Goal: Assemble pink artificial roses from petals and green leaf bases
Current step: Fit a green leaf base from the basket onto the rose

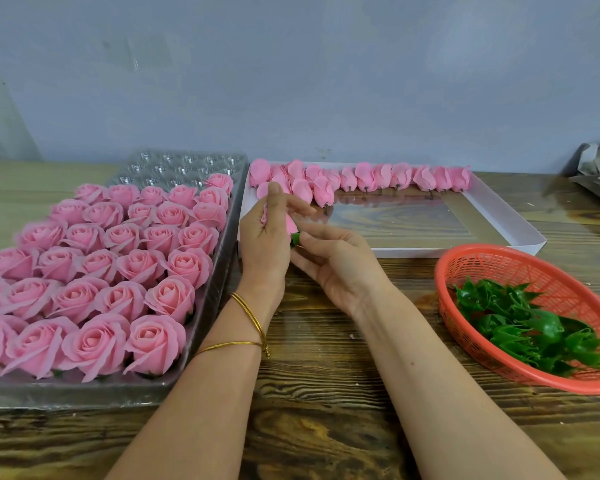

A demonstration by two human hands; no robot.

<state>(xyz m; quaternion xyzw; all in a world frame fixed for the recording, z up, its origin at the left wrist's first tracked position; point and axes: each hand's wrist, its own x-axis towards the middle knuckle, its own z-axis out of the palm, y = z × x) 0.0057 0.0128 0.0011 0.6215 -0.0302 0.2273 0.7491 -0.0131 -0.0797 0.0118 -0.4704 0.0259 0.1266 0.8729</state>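
Over the near wooden table (326, 393), left grip (264, 244) is clamping a pink petal rosebud (289, 224), right grip (333, 261) is pinching a green plastic leaf base (295, 238) at its foot; clear plastic tray (84, 393) at left is nearing full, far loose pink buds (395, 176) waiting.

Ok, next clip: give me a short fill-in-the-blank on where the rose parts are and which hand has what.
1. The finished roses fill the clear tray on the person's ____ side.
2. The red basket holds loose ____ leaf bases.
3. The pink bud sits in the ____ hand, while the right hand pinches a leaf base against it.
Missing words: left; green; left.
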